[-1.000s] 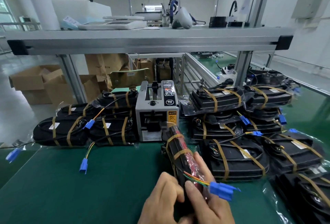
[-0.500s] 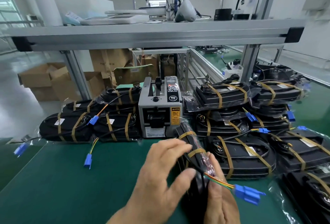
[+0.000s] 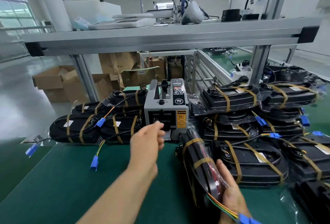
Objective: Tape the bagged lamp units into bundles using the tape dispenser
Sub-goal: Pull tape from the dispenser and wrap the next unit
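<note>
Since the earlier frame, the left hand (image 3: 148, 140) had left the lamp bundle (image 3: 194, 154) and reached the tape dispenser (image 3: 166, 106) outlet. Blur hid whether its fingers pinched anything. Head view: the right hand (image 3: 230, 195) gripped the bundle's near end. The bundle stood on edge on the green surface (image 3: 62, 188), just right of the dispenser.

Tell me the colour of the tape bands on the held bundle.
Tan-brown tape bands on the lamp bundle in the right hand; clearest in the head view.
</note>
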`<state>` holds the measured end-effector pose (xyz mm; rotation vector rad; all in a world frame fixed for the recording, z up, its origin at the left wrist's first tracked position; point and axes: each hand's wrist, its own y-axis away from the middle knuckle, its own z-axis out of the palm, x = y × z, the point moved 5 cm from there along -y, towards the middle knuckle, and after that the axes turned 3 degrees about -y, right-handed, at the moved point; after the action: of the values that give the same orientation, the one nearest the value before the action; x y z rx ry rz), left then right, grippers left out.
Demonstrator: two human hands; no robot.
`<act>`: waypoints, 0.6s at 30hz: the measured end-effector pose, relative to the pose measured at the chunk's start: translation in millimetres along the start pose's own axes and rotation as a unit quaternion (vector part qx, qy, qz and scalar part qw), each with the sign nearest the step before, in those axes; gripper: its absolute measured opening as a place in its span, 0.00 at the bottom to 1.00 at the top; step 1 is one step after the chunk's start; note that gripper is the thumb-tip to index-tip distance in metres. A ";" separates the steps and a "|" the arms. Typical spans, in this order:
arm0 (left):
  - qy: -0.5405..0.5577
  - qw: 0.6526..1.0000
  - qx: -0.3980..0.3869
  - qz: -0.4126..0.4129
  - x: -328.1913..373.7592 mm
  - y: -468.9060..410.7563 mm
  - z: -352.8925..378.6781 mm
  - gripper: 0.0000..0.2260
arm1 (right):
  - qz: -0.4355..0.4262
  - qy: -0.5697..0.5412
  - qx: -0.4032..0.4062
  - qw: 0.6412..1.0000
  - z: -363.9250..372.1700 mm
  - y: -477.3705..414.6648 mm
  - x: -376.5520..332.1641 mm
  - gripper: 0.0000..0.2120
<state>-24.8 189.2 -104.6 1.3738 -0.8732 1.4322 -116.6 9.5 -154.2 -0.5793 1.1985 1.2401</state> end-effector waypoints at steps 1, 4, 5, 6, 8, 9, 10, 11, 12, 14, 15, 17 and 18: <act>0.034 0.997 0.022 -0.065 -3.7 -17.6 0.8 0.06 | -0.006 0.008 0.004 1.000 -4.1 -2.8 -0.6 0.22; 0.052 0.987 0.041 -0.149 -11.3 -47.7 5.6 0.05 | -0.062 0.068 -0.058 0.994 -7.3 -0.2 1.5 0.20; 0.053 0.984 0.044 -0.163 -13.2 -51.9 6.7 0.05 | -0.070 0.060 -0.085 0.992 -8.7 -1.3 3.8 0.20; 0.053 0.982 0.045 -0.175 -15.3 -55.3 9.3 0.05 | -0.078 0.063 -0.121 0.987 -11.6 -1.7 6.7 0.20; 0.064 0.978 0.040 -0.195 -16.9 -58.5 15.9 0.06 | -0.083 0.093 -0.143 0.982 -10.5 6.6 2.6 0.22; 0.067 0.976 0.037 -0.203 -17.3 -60.1 19.5 0.07 | -0.093 0.092 -0.143 0.981 -13.9 7.1 2.9 0.22; 0.072 0.974 0.037 -0.211 -17.7 -62.2 23.2 0.07 | -0.098 0.083 -0.124 0.984 -19.9 4.8 2.1 0.21; 0.082 0.972 0.038 -0.219 -17.9 -63.2 26.9 0.06 | -0.097 0.065 -0.112 0.987 -16.6 4.1 -1.8 0.20; 0.099 0.968 0.045 -0.227 -18.5 -64.1 29.7 0.05 | -0.095 0.046 -0.125 0.987 -7.4 6.6 -7.1 0.22; 0.126 0.963 0.064 -0.230 -19.5 -66.4 33.5 0.02 | -0.080 0.026 -0.097 0.992 1.5 6.8 -11.6 0.63; 0.132 0.962 0.073 -0.228 -18.9 -66.1 34.4 0.03 | -0.082 0.036 -0.055 0.994 2.1 8.3 -14.5 0.75; 0.134 0.965 0.089 -0.208 -15.9 -62.4 33.4 0.07 | -0.114 0.062 -0.095 0.987 4.4 17.9 -18.0 0.57; 0.129 0.970 0.092 -0.186 -13.2 -57.9 30.9 0.08 | -0.130 0.055 -0.094 0.986 1.8 19.4 -20.1 0.39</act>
<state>39.0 176.0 -120.2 1.3616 -0.3001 1.3789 -131.4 8.8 -130.4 -0.9240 1.0627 1.1159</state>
